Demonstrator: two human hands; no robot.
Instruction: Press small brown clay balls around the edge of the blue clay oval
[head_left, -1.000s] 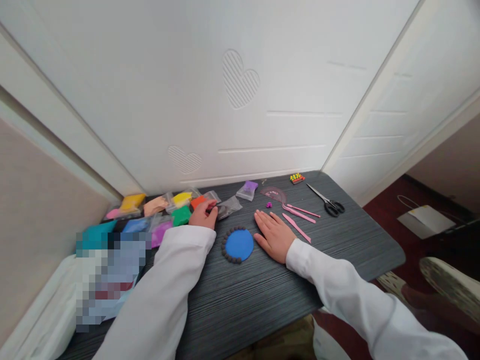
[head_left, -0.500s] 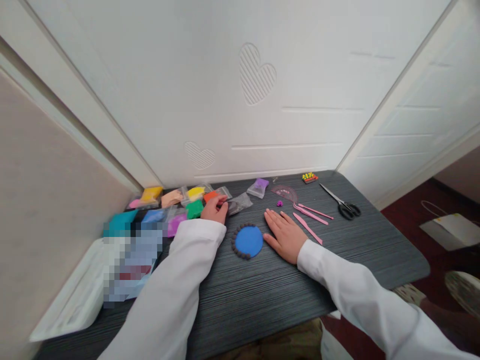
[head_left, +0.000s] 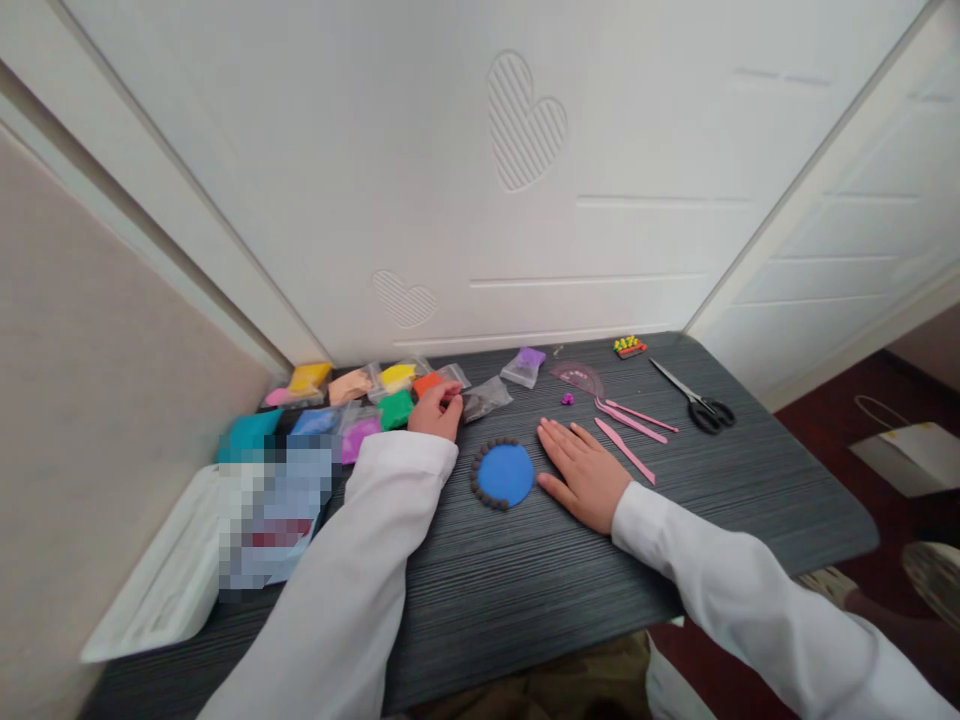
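Note:
My left hand (head_left: 436, 411) reaches to the row of clay packets at the back left of the dark table (head_left: 525, 580), its fingers closed around the red-orange clay packet (head_left: 429, 383). My right hand (head_left: 583, 470) lies flat and open on the table, palm down, just right of a flat blue clay disc (head_left: 505, 473) ringed by small dark balls. Both arms wear white sleeves.
Several coloured clay packets lie along the wall, among them a green one (head_left: 396, 408), a yellow one (head_left: 397, 376) and a purple one (head_left: 523, 365). Pink modelling tools (head_left: 628, 432), black scissors (head_left: 697, 400), a clear bag (head_left: 487, 396) and a white tray (head_left: 161, 580) are also on the table.
The camera has shifted, so everything sits slightly right in view. My left hand has stayed on the red-orange packet; my right hand has stayed flat beside the blue disc.

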